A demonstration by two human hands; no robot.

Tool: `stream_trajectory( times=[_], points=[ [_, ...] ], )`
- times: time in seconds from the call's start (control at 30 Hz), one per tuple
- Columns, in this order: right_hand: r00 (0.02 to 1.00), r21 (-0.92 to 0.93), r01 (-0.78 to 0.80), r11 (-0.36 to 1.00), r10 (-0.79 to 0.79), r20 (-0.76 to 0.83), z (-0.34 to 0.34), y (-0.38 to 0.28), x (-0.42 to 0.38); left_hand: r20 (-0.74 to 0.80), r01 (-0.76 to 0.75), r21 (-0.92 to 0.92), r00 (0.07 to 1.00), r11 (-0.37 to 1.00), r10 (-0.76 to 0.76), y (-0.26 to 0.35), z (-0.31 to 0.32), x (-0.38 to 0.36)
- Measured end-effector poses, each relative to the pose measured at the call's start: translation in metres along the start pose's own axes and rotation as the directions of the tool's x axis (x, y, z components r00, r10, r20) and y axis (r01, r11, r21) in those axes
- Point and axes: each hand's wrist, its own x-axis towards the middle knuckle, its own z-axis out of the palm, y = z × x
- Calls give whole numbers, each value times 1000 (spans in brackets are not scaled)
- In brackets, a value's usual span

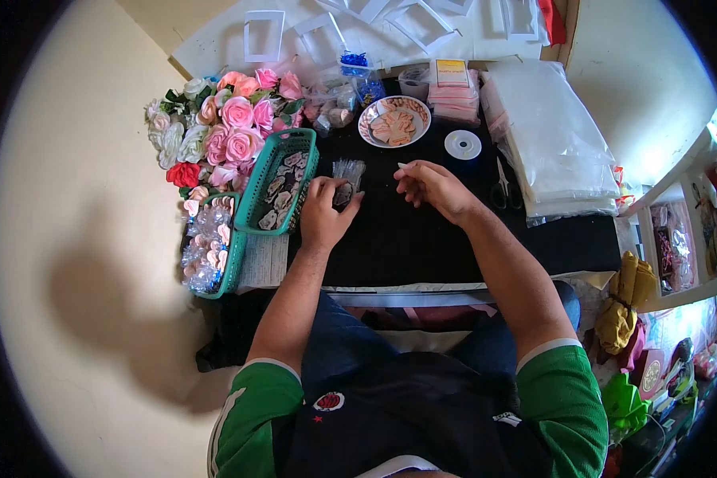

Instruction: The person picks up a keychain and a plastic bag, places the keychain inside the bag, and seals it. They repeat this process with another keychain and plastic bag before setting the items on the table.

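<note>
On the black cloth, my left hand (327, 209) rests with its fingers around the lower part of a small clear plastic packet (348, 170). Something dark and patterned shows at the packet's lower end, between my thumb and fingers. To the right, my right hand (434, 190) hovers over the cloth, its fingertips pinched on a small whitish piece (401, 166) too small to name. Just left of my left hand is a green basket (246, 209) holding grey and dark patterned pieces. A patterned bowl (410, 142) with peach-coloured pieces stands beyond my hands.
A white spool (463, 144) and scissors (501, 187) lie right of my right hand. Clear plastic sheets (546, 119) are stacked farther right. Artificial flowers (237, 119) and a second green basket (235, 263) are at left. White frames (264, 36) lie at the back.
</note>
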Motion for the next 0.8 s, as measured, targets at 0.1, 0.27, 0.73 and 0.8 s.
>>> stream_trajectory(
  times=[0.1,0.27,0.73,0.8],
  points=[
    [1000,7,-6,1000,6,-8,0,1,1,10,37,18,999,999,-37,-5,3,-1],
    [1000,10,-4,1000,4,-4,-2,4,2,-13,57,12,998,998,-56,-11,6,-1],
    [1000,-8,13,1000,-12,7,-2,3,1,-32,195,-56,980,979,-197,-16,9,-1],
    [1000,-18,8,1000,-8,1,0,0,-1,-28,201,-57,979,978,-203,-16,9,-1]
  ],
)
